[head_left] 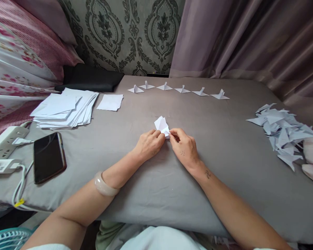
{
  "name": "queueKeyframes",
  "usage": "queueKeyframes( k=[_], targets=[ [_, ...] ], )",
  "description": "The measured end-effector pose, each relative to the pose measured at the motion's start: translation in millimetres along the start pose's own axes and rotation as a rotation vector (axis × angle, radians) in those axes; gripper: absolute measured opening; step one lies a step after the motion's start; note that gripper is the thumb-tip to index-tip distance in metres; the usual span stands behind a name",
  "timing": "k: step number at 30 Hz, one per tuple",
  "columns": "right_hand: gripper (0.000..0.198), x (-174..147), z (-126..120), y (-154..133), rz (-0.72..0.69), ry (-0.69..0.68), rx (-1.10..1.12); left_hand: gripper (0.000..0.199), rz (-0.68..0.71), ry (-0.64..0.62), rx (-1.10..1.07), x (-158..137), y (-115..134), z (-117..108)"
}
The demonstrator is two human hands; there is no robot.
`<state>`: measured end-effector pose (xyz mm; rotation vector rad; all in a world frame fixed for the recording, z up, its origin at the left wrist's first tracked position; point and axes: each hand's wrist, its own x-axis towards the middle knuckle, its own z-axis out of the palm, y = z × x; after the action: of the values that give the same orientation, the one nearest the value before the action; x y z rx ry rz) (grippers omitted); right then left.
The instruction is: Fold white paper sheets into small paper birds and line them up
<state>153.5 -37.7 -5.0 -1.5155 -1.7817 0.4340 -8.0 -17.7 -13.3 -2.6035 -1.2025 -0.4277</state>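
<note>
A small piece of folded white paper (161, 123) is held between my two hands, just above or on the grey cloth. My left hand (149, 143) closes on its left and lower side, with the fingers curled over it. My right hand (184, 147) pinches the paper's right edge between thumb and fingertips. The paper's lower part is partly hidden by the fingers. Beyond my hands a row of several folded paper cranes (165, 86) stands along the far side of the table.
A stack of white paper sheets (65, 107) and a smaller paper pile (110, 102) lie at the left. Nearer are a phone (49, 158) and a power strip (6, 146) with cables. A heap of folded white paper pieces (284, 130) lies at the right on the grey tablecloth (224, 149).
</note>
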Motion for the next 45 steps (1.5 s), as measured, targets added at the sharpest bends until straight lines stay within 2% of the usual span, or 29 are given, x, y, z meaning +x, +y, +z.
queueKeyframes(
  k=[5, 9, 14, 21, 26, 32, 36, 40, 45],
  targets=[
    [0.015, 4, 1, 5, -0.06, 0.025, 0.11, 0.029, -0.083, 0.032, -0.08, 0, 1, -1],
    [0.017, 7, 3, 8, -0.054, 0.064, 0.214, 0.031, -0.148, 0.036, -0.165, 0, 1, -1],
    [0.029, 8, 6, 8, -0.033, 0.035, 0.201, 0.032, -0.106, 0.035, -0.155, 0, 0, -1],
    [0.028, 9, 2, 10, -0.038, -0.004, 0.14, 0.032, -0.064, 0.039, -0.158, -1, -3, 2],
    [0.033, 9, -3, 5, -0.027, -0.065, 0.267, 0.031, -0.068, 0.013, -0.159, 0, -4, 0],
    [0.023, 12, -3, 0, 0.012, -0.031, 0.307, 0.024, -0.052, -0.037, -0.128, 1, -3, -4],
    [0.026, 12, -6, 3, -0.016, -0.018, 0.329, 0.025, -0.059, -0.038, -0.112, 1, -4, -2],
    [0.031, 10, -12, 6, -0.186, -0.061, 0.137, 0.026, -0.055, -0.025, -0.1, 0, -3, 1],
    [0.018, 6, -15, 7, -0.328, -0.104, -0.169, 0.03, -0.016, -0.035, -0.114, 0, -3, -3]
  ],
)
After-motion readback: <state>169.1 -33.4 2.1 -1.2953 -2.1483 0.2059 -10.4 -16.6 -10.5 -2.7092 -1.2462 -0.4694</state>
